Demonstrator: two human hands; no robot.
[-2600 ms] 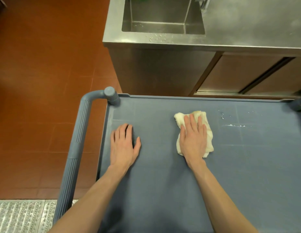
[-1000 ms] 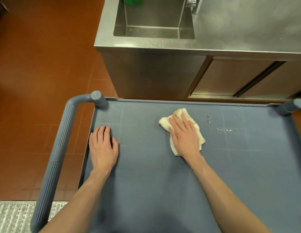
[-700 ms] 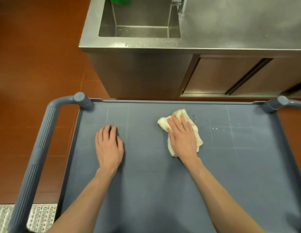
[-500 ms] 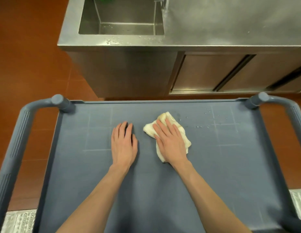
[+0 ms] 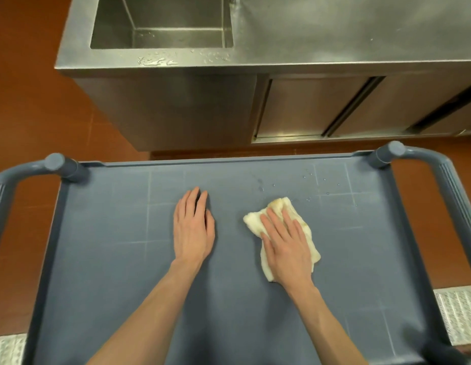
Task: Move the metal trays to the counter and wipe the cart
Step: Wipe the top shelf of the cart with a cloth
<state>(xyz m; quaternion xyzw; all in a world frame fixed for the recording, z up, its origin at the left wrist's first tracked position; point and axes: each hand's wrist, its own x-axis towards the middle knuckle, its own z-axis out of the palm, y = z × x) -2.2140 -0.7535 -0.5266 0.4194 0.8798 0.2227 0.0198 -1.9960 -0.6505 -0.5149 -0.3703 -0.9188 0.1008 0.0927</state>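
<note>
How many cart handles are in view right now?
2. The left handle curves off the cart's far-left corner; the right handle curves off the far-right corner. Both run out of frame toward the near side, so their lower ends are hidden.

A blue-grey cart (image 5: 102, 259) stood in front of a stainless steel counter (image 5: 334, 35), its flat top bare except for 2 hands and a cloth. The left hand (image 5: 193, 227) lay flat, palm down, fingers together, near the middle of the top. The right hand (image 5: 287, 246) pressed flat, fingers spread, on a crumpled cream cloth (image 5: 255, 219) just beside it. A few water droplets (image 5: 308, 175) sat beyond the cloth toward the far right corner. Ribbed handles (image 5: 450, 185) curved off both ends of the cart. A sink (image 5: 160, 25) was sunk into the counter's left end, with wet patches along its front rim. The floor (image 5: 31, 101) was reddish-brown tile.
</note>
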